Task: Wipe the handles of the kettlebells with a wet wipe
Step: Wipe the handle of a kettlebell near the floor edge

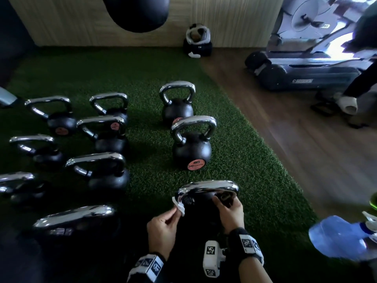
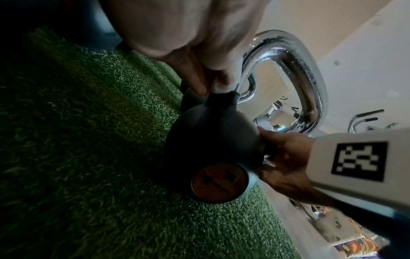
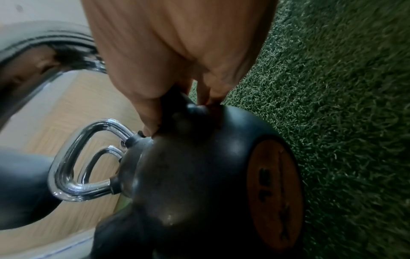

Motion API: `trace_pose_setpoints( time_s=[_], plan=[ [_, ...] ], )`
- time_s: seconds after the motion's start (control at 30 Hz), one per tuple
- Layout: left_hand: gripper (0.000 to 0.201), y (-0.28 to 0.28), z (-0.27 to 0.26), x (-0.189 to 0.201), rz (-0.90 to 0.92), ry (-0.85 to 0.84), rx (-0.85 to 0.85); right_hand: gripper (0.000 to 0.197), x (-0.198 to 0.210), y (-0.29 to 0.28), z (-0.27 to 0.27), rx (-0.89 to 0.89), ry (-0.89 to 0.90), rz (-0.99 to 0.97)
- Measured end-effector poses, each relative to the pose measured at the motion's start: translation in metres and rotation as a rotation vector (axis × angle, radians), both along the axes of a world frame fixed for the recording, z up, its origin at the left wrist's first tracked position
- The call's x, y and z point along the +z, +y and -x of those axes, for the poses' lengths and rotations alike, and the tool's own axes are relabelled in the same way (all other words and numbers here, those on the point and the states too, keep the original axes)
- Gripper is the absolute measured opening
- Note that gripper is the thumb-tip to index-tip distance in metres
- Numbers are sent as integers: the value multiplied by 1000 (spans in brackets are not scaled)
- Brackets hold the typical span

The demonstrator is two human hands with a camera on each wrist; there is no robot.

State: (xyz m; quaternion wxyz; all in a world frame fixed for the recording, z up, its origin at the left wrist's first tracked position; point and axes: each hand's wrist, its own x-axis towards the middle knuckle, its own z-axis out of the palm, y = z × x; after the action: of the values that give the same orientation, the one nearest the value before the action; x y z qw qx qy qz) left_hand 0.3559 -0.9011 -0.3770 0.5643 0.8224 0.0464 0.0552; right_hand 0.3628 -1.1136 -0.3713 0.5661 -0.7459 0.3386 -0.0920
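Observation:
The nearest black kettlebell (image 2: 210,136) stands on the green turf in front of me, its chrome handle (image 1: 208,188) arching across. My left hand (image 1: 175,213) pinches a small white wet wipe (image 1: 179,207) against the handle's left leg, near where it meets the body. The wipe is hidden in the left wrist view, where only the pinching fingers (image 2: 206,85) show. My right hand (image 1: 222,203) grips the black neck at the handle's right base; in the right wrist view its fingers (image 3: 153,122) curl round that neck above the body (image 3: 199,175).
Several more kettlebells (image 1: 98,170) stand in rows to the left, and two (image 1: 191,148) stand ahead. The turf (image 1: 244,160) ends at a wooden floor (image 1: 306,150) on the right. There are a treadmill (image 1: 306,64), a person's foot (image 1: 346,103), a punching bag (image 1: 138,13) and a blue bottle (image 1: 338,237).

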Motion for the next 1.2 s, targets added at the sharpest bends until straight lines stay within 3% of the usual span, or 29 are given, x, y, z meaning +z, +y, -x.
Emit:
trace_pose_setpoints(
  time_s=[0.1,0.3,0.47,0.57,0.67,0.73,0.8,0.87,0.93,1.0,1.1,1.2],
  plan=[
    [27,-5,5,8,27,85,9,23,-4,-3,-2,23,34,15],
    [28,-1,-17,23,-127,19,18,31,8,-4,7,48,80,131],
    [37,-5,-47,23,-222,-12,-53,39,18,8,39,57,129,377],
    [38,-17,-69,29,-287,-11,-94,33,19,11,59,139,140,495],
    [29,-31,-88,34,-279,-18,-124,27,22,21,67,368,89,570],
    [24,-40,-96,38,-278,-18,-167,21,26,24,64,423,17,636],
    [19,-45,-98,41,-266,-21,-205,23,38,20,52,515,74,644],
    [15,-44,-100,42,-228,-4,-224,8,37,9,34,605,91,609],
    [13,-40,-100,45,-207,24,-235,16,30,4,19,596,34,532],
    [17,-38,-98,50,-131,70,-284,12,13,2,9,579,18,545],
    [33,-34,-97,48,-77,153,-317,35,9,6,4,552,35,480],
    [10,-32,-104,40,-8,217,-290,86,8,5,-3,551,115,392]
  ],
)
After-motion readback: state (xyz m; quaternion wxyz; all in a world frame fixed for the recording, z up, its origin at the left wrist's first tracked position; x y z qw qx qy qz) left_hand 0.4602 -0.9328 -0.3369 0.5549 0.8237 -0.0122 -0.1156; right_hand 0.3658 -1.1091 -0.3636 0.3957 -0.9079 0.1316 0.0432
